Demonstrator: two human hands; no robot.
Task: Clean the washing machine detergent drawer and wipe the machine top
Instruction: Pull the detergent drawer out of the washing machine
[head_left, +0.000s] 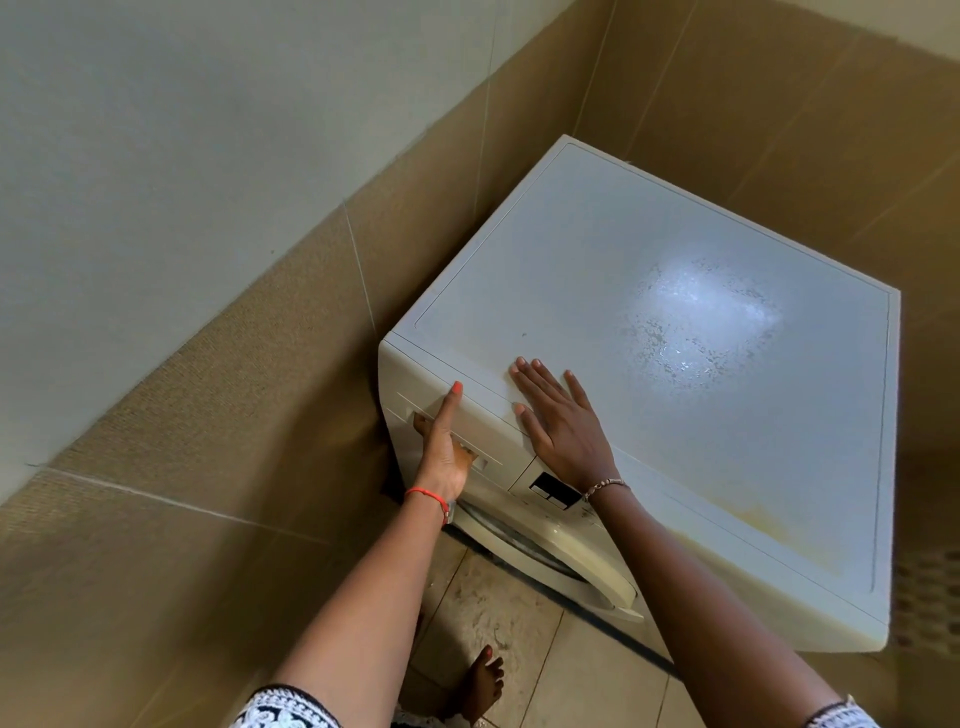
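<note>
A white front-loading washing machine (649, 291) stands in a tiled corner. Its flat top carries a wet, spotted patch (711, 322) and a yellowish stain near the front right edge. The detergent drawer (415, 410) sits closed at the front's upper left. My left hand (444, 447) grips the drawer's handle recess, fingers hooked inside and thumb stretched up along the panel to the top edge. My right hand (558, 421) rests flat on the machine top near its front edge, fingers straight and spread.
Tan tiled walls (291, 395) close in behind and to the left of the machine, leaving a narrow gap on the left. The round door (561, 561) and dark display (553, 491) face the tiled floor (524, 649), where my bare foot (483, 686) stands.
</note>
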